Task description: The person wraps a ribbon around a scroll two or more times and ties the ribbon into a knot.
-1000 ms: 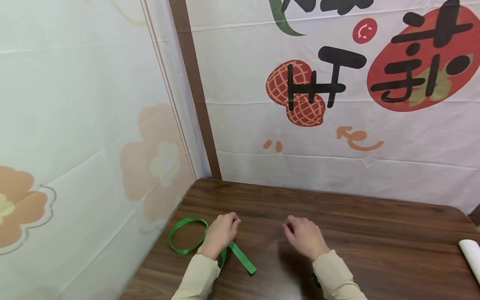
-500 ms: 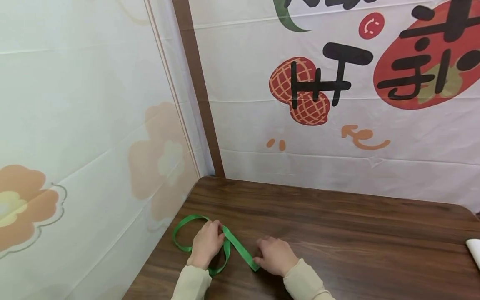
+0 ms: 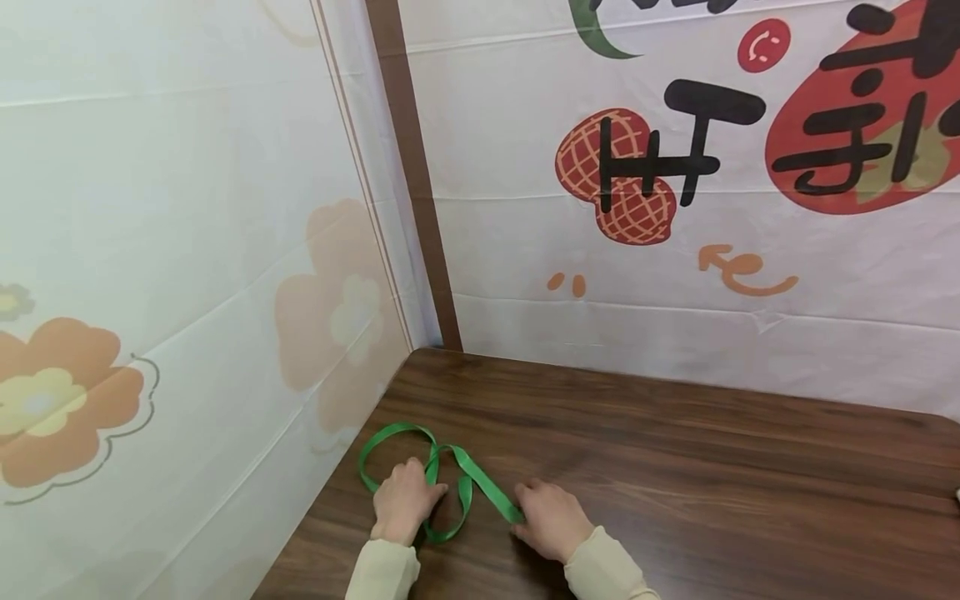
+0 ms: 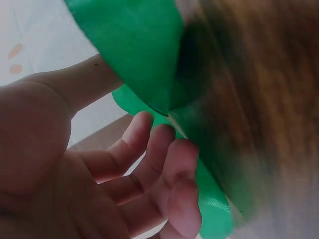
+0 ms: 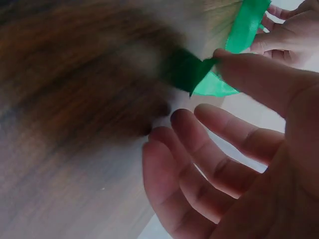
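A long green ribbon [image 3: 487, 483] lies in loops on the dark wooden table. My left hand [image 3: 405, 500] is over its left loop, thumb out to the right. In the left wrist view, the loosely bent fingertips [image 4: 182, 159] are against the ribbon [image 4: 134, 40], while the thumb passes behind it, apart from the fingers. At the ribbon's right end is my right hand [image 3: 551, 518]. The right wrist view has its thumb [image 5: 249, 74] touching the folded end of the ribbon [image 5: 187, 72]. Its other fingers are slightly bent, with a gap between them and the thumb.
The brown wooden table [image 3: 712, 467] reaches back to a white printed cloth [image 3: 495, 250] and left to another cloth [image 3: 187, 208] with orange flowers. A small piece of a white object [image 3: 957, 495] shows at the right edge.
My left hand moved down and left onto the ribbon's loop. My right hand moved left to the ribbon's end. The ribbon's loops shifted slightly, and the head view turned a little left.
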Available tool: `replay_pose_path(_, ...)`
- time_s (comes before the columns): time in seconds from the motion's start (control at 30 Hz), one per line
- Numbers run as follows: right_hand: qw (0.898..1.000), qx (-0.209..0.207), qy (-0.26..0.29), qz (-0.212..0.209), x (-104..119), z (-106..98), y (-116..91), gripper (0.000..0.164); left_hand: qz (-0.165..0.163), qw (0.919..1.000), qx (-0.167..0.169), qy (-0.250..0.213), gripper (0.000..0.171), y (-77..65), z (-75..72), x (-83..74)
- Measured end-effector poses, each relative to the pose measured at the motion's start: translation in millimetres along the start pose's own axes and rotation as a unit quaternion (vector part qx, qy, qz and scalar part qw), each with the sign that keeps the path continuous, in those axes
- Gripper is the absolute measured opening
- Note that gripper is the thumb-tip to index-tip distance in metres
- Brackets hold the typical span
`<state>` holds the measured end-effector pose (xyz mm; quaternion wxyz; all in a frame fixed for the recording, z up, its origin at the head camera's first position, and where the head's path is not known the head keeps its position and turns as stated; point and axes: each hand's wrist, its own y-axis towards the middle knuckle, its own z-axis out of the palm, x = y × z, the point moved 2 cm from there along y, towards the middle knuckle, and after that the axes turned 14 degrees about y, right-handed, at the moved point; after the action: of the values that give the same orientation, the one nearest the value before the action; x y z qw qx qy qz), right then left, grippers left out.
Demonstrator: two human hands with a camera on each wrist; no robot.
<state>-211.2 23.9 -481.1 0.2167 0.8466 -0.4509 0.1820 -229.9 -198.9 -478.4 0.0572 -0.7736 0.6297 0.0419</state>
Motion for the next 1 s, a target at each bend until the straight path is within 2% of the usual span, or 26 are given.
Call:
replay_pose_path(0.17,1.000,0.002,0.001,0.011,-2.1,1.8,-0.9,0.019,0.004,0.9999,0.014,-0.002,0.032,-1.2,3.3,2.3)
replay_pose_path(0.4,0.999,-0.002,0.020,0.026,-7.1,0.5,-1.4,0.020,0.028,0.9993,-0.016,-0.017,0.042,-1.1,5.2,0.0)
replay_pose_path(0.5,0.999,-0.007,0.024,0.039,-10.6,-0.3,-1.4,0.019,0.040,0.9987,-0.023,-0.023,0.036,-2.1,4.2,-0.1)
replay_pose_path(0.67,0.998,-0.005,0.028,0.051,-16.8,-4.5,-3.2,0.018,0.056,0.9976,-0.033,-0.021,0.012,-4.7,1.0,0.0)
replay_pose_path(1.0,0.996,0.028,0.030,0.077,-27.4,-17.2,-5.2,0.015,0.072,0.9964,-0.042,-0.012,0.019,-4.2,-0.3,2.5)
